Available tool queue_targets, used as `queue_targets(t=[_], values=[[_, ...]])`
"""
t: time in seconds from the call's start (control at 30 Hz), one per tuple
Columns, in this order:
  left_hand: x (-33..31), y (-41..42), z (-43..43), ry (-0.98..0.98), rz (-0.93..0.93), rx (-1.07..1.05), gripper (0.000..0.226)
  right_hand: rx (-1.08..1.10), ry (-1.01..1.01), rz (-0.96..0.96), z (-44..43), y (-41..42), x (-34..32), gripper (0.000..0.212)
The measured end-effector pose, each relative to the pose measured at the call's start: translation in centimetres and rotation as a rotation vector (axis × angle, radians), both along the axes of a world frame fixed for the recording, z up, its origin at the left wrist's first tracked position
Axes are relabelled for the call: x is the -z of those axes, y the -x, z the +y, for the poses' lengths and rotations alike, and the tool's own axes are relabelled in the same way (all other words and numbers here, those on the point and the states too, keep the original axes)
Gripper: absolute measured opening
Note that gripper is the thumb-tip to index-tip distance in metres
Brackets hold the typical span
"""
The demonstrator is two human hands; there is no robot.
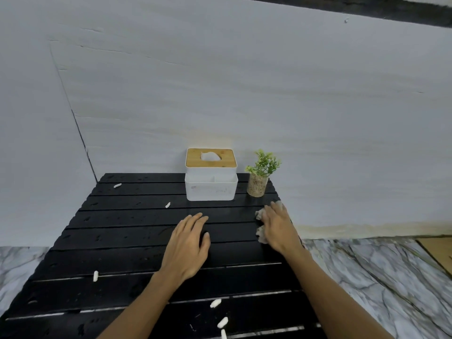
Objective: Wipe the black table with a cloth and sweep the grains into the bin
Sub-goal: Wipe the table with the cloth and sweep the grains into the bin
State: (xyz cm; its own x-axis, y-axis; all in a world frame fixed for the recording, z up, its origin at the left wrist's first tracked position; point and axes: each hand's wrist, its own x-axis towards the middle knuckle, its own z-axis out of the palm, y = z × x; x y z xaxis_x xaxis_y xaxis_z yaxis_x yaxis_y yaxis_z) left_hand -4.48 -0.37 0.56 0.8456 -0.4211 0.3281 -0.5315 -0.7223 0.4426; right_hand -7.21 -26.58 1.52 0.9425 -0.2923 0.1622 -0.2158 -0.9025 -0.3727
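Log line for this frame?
step: wipe | left hand: flat on table | right hand: presses cloth near right edge | grains: scattered, unswept | bin: not in view

**The count**

One black table (122, 241). Six white grains (95, 276) are on it: two at the far left, one at the near left and three by the near edge. One white tissue box (210, 189) with a wooden lid. One small potted plant (259, 177). One cloth (260, 234). Two hands: one left hand (188, 248) and one right hand (278, 228).
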Motion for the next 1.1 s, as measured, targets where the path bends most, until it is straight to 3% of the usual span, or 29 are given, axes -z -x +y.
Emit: queue_targets(t=[0.1, 0.33, 0.43, 0.8, 0.97, 1.1], values=[[-1.2, -1.1, -4.6, 0.127, 0.028, 0.042, 0.046, -0.018, 0.029, -0.008, -1.4, 1.1, 1.5, 0.039], [-2.5, -4.6, -15.0, 0.411, 0.285, 0.076, 0.048, -0.031, 0.008, -0.090, -1.6, 3.8, 1.7, 0.059], [-2.2, -5.9, -17.7, 0.526, 0.318, 0.017, 0.042, -0.032, -0.009, -0.128, -1.5, 3.7, 1.8, 0.051], [-1.0, -9.1, -22.0, 0.728, 0.221, -0.234, 0.051, -0.046, -0.004, -0.148, -1.5, 3.3, 2.2, 0.057], [-0.9, -9.1, -22.3, 0.734, 0.164, -0.248, 0.050, -0.073, 0.013, -0.135, -1.3, 3.4, 2.0, 0.077], [-1.9, -8.4, -21.4, 0.740, 0.136, -0.200, 0.052, -0.082, 0.031, -0.115, -1.0, 3.1, 1.2, 0.050]])
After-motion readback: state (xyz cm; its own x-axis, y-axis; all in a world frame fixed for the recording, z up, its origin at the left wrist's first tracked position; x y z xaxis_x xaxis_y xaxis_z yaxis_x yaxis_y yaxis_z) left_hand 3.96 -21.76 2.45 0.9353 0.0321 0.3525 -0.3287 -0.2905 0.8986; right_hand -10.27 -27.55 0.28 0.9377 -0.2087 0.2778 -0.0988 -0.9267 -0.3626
